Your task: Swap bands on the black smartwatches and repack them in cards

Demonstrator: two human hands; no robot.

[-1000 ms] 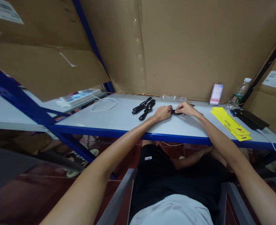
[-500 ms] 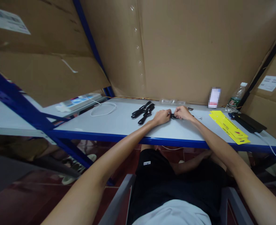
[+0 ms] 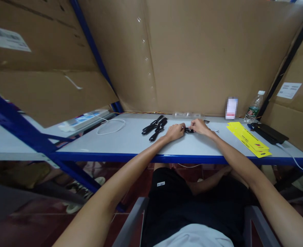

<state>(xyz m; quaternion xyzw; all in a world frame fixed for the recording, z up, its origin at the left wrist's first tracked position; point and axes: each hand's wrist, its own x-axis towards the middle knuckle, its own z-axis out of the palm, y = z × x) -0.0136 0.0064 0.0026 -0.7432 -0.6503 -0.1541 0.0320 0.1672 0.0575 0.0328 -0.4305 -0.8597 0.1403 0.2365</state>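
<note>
A small black object (image 3: 189,130) lies low over the grey tabletop between my hands. My left hand (image 3: 176,131) is closed round its left end. From the right, the pinched fingers of my right hand (image 3: 198,126) touch its top; whether they hold a smaller piece is hidden. Several black-handled tools (image 3: 158,129) rest to the left of my left hand. Small silver pieces (image 3: 217,131) lie to the right of my right hand, and a small dark flat piece (image 3: 206,121) is just behind it.
Yellow printed cards (image 3: 249,139), a black case (image 3: 269,133) with a white cable, a bottle (image 3: 254,108) and a blurred upright phone-like item (image 3: 231,108) are at right. Clear plastic (image 3: 186,115) lies at the back. A white cable (image 3: 111,127) and power strip (image 3: 83,120) are at left.
The camera view has shifted slightly. The black object shows more between my hands, and my right fingers now sit over its top. The tools and cards have not moved on the table.
</note>
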